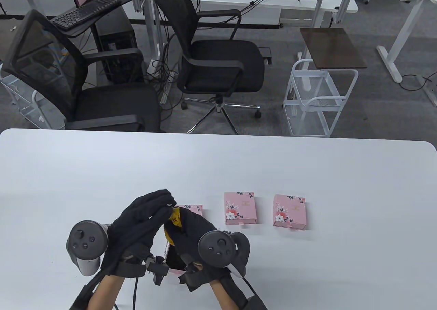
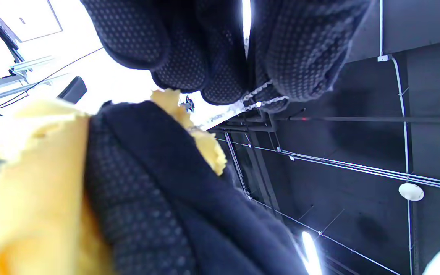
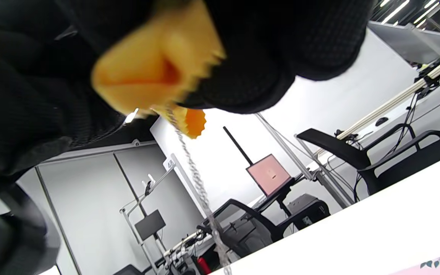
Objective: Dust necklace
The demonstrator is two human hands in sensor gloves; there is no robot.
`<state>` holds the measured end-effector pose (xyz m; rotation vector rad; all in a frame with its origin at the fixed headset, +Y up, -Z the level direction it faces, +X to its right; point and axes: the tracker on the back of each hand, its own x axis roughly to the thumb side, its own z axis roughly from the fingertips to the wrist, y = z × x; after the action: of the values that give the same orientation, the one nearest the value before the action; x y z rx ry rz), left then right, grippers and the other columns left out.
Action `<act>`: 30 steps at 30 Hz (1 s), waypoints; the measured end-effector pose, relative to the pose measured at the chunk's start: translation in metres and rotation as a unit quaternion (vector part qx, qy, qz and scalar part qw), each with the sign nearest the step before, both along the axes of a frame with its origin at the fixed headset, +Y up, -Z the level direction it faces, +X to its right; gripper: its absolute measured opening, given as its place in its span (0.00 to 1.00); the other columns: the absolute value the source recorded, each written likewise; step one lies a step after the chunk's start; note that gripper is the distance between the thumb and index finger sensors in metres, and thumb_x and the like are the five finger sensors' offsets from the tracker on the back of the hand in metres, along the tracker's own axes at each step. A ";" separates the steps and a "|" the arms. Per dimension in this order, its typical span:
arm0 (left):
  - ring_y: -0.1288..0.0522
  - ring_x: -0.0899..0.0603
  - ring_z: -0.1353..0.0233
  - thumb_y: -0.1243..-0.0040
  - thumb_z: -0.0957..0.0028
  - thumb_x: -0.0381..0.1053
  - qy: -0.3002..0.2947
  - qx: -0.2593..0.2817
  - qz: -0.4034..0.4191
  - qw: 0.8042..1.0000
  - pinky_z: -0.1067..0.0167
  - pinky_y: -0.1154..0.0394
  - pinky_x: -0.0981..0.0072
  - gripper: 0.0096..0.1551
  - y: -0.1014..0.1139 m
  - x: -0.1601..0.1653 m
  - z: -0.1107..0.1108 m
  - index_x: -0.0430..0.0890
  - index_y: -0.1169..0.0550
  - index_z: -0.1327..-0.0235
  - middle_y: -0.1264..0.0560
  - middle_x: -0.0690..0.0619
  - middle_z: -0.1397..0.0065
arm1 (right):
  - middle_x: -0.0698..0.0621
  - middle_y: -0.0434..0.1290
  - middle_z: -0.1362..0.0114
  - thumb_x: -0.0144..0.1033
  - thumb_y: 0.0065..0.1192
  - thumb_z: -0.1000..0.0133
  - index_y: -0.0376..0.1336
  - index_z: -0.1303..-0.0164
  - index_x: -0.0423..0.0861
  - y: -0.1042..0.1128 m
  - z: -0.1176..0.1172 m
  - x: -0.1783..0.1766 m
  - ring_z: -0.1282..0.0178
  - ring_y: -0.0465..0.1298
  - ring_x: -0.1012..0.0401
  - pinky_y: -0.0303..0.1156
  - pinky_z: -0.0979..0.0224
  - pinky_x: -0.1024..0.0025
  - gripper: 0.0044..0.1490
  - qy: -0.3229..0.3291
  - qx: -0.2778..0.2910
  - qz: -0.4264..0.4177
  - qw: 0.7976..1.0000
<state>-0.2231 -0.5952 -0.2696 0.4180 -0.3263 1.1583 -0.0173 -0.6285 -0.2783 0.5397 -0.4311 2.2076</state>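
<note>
Dusting looks underway: the left hand (image 1: 143,218) pinches the necklace (image 3: 197,179) taut while the right hand (image 1: 191,231) grips a yellow cloth (image 1: 174,218) around its chain.

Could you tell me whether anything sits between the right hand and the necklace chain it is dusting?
Yes: the yellow cloth. The right hand holds the cloth folded around the necklace chain, so fabric lies between glove and metal. The left hand pinches the chain directly at its fingertips, nothing visible between.

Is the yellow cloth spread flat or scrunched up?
Scrunched up: the yellow cloth is bunched inside the right hand, around the silver chain.
</note>
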 end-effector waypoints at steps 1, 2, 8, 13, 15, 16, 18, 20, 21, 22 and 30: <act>0.23 0.42 0.30 0.28 0.43 0.57 0.001 0.001 0.000 1.000 0.36 0.24 0.50 0.17 0.000 -0.001 0.000 0.56 0.14 0.43 0.19 0.52 0.29 | 0.42 0.80 0.44 0.43 0.65 0.33 0.66 0.31 0.38 -0.001 -0.001 -0.002 0.53 0.81 0.50 0.77 0.43 0.53 0.27 0.023 -0.014 0.007 1.000; 0.23 0.42 0.31 0.28 0.44 0.57 0.002 0.002 0.001 1.000 0.37 0.24 0.50 0.18 0.001 -0.001 0.000 0.56 0.13 0.44 0.19 0.51 0.30 | 0.41 0.79 0.41 0.41 0.65 0.33 0.65 0.29 0.39 -0.001 -0.001 -0.002 0.51 0.81 0.49 0.76 0.40 0.52 0.27 0.035 -0.016 0.013 0.999; 0.22 0.42 0.32 0.29 0.43 0.57 0.000 0.003 0.018 1.000 0.37 0.23 0.50 0.18 0.003 -0.007 0.002 0.56 0.14 0.43 0.17 0.51 0.31 | 0.42 0.80 0.45 0.44 0.64 0.32 0.66 0.32 0.39 -0.008 -0.003 -0.005 0.55 0.82 0.50 0.77 0.42 0.52 0.27 0.015 -0.019 0.018 1.000; 0.21 0.43 0.33 0.29 0.43 0.57 -0.005 0.005 0.032 0.999 0.38 0.22 0.50 0.18 0.005 -0.009 0.002 0.56 0.14 0.43 0.16 0.52 0.32 | 0.42 0.78 0.39 0.42 0.65 0.33 0.64 0.29 0.43 -0.010 -0.004 -0.007 0.48 0.80 0.48 0.75 0.38 0.50 0.26 0.014 -0.020 0.056 0.998; 0.21 0.43 0.33 0.29 0.43 0.57 -0.003 0.009 0.035 0.999 0.39 0.22 0.50 0.18 0.006 -0.011 0.003 0.56 0.14 0.43 0.16 0.52 0.33 | 0.43 0.80 0.44 0.45 0.66 0.33 0.67 0.32 0.43 -0.015 -0.005 -0.008 0.53 0.81 0.50 0.77 0.42 0.52 0.25 0.000 -0.022 0.058 0.998; 0.21 0.43 0.33 0.29 0.43 0.57 -0.001 0.009 0.032 0.999 0.39 0.22 0.51 0.18 0.007 -0.012 0.003 0.56 0.14 0.43 0.16 0.52 0.33 | 0.43 0.80 0.44 0.45 0.66 0.33 0.66 0.32 0.43 -0.016 -0.006 -0.009 0.53 0.81 0.50 0.77 0.41 0.52 0.25 0.009 -0.030 0.061 0.998; 0.20 0.43 0.34 0.29 0.43 0.57 0.001 0.010 0.033 0.999 0.39 0.22 0.51 0.18 0.007 -0.013 0.003 0.56 0.14 0.43 0.16 0.52 0.33 | 0.42 0.79 0.41 0.43 0.66 0.33 0.66 0.31 0.46 -0.018 -0.007 -0.011 0.50 0.80 0.48 0.76 0.40 0.51 0.24 0.024 -0.037 0.075 0.996; 0.20 0.44 0.34 0.29 0.43 0.57 0.000 0.011 0.042 0.999 0.39 0.22 0.51 0.18 0.007 -0.015 0.003 0.56 0.14 0.43 0.16 0.52 0.33 | 0.41 0.78 0.38 0.41 0.67 0.33 0.65 0.30 0.48 -0.020 -0.007 -0.013 0.47 0.80 0.47 0.75 0.39 0.51 0.23 0.020 -0.032 0.093 0.995; 0.20 0.44 0.34 0.29 0.43 0.57 0.001 0.013 0.044 0.999 0.39 0.22 0.51 0.18 0.008 -0.016 0.003 0.56 0.14 0.43 0.16 0.52 0.33 | 0.41 0.78 0.38 0.42 0.66 0.33 0.65 0.30 0.47 -0.021 -0.008 -0.014 0.48 0.80 0.47 0.75 0.40 0.51 0.23 0.018 -0.033 0.095 0.995; 0.20 0.44 0.34 0.29 0.43 0.57 0.003 0.015 0.045 0.999 0.39 0.22 0.51 0.18 0.008 -0.017 0.004 0.56 0.14 0.43 0.16 0.52 0.33 | 0.42 0.79 0.41 0.43 0.66 0.32 0.66 0.30 0.47 -0.023 -0.008 -0.014 0.50 0.81 0.48 0.76 0.40 0.52 0.23 0.015 -0.039 0.089 0.995; 0.20 0.45 0.35 0.29 0.43 0.57 0.009 0.019 0.052 0.998 0.40 0.21 0.52 0.17 0.011 -0.024 0.005 0.56 0.14 0.43 0.15 0.52 0.34 | 0.41 0.78 0.39 0.40 0.67 0.33 0.65 0.29 0.44 -0.033 -0.012 -0.020 0.48 0.81 0.47 0.75 0.40 0.51 0.24 0.037 -0.073 0.106 0.991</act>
<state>-0.2466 -0.5840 -0.2648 0.4838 -0.3139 1.2512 -0.0369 -0.6620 -0.2902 0.6082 -0.1766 2.3896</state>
